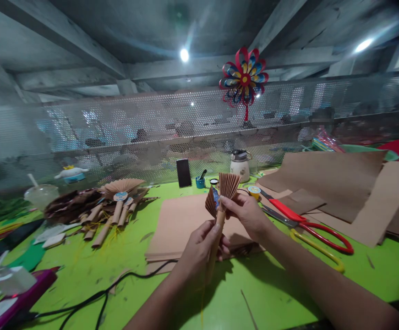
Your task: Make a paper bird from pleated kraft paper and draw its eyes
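Between my hands is a brown paper fan (pixel 229 184) with a pleated top and a rolled paper handle. My left hand (pixel 204 240) is closed around the handle, low down. With the fingers of my right hand (pixel 245 211) I pinch the base of the pleats, where a bluish patch shows at the left. A second pleated part (pixel 210 203) stands to the left of the fan's upright pleats. Under my hands lies a stack of brown paper sheets (pixel 175 215). Large scissors (pixel 292 213) with red and yellow handles lie open to the right of my right hand.
Several finished paper fans (pixel 118 208) are piled at the left. Brown sheets (pixel 326 174) cover the right side. A phone (pixel 184 173), a blue pot (pixel 200 182) and a white jug (pixel 239 167) stand at the back. A black cable (pixel 130 274) runs from a purple power strip (pixel 30 293).
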`<act>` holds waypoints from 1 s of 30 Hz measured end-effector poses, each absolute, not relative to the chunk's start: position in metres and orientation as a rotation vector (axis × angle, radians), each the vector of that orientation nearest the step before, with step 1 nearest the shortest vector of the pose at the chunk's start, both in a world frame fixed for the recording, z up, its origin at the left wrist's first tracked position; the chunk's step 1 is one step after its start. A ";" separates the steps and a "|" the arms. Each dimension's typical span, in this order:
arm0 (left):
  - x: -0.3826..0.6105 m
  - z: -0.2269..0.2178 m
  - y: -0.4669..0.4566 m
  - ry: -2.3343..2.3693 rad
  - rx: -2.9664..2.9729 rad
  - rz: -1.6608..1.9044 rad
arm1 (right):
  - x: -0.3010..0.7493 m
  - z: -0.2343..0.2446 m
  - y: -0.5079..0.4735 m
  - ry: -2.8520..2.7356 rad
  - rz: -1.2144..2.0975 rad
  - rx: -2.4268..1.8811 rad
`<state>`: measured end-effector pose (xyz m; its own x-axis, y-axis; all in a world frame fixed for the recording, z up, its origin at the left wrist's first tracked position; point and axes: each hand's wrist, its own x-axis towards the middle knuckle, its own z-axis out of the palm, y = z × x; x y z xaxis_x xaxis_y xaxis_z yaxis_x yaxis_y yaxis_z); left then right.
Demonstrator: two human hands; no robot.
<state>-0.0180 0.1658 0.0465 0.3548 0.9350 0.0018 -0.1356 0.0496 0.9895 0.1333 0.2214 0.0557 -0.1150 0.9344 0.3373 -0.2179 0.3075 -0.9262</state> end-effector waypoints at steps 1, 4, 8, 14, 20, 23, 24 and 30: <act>-0.017 0.045 0.166 0.859 1.248 0.990 | 0.133 0.055 0.222 -1.309 1.150 -0.752; -0.016 0.039 0.169 0.871 1.245 0.988 | 0.132 0.054 0.223 -1.302 1.154 -0.754; -0.015 0.034 0.170 0.867 1.228 0.990 | 0.132 0.055 0.223 -1.297 1.175 -0.748; -0.016 0.037 0.171 0.866 1.183 1.051 | 0.132 0.062 0.221 -1.255 1.257 -0.722; -0.022 0.040 0.177 0.897 1.133 1.150 | 0.145 0.067 0.228 -1.213 1.274 -0.758; -0.028 0.042 0.183 0.888 1.134 1.180 | 0.156 0.066 0.235 -1.357 1.254 -0.861; -0.029 0.043 0.184 0.881 1.135 1.191 | 0.160 0.067 0.236 -1.492 1.205 -0.909; -0.035 0.043 0.187 0.878 1.117 1.217 | 0.182 0.072 0.227 -2.214 0.707 -1.199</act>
<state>-0.0352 0.1873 0.0430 0.1660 0.9846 0.0550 -0.2586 -0.0103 0.9659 0.1819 0.2268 0.0718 -0.4726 0.8595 0.1947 0.5878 0.4721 -0.6570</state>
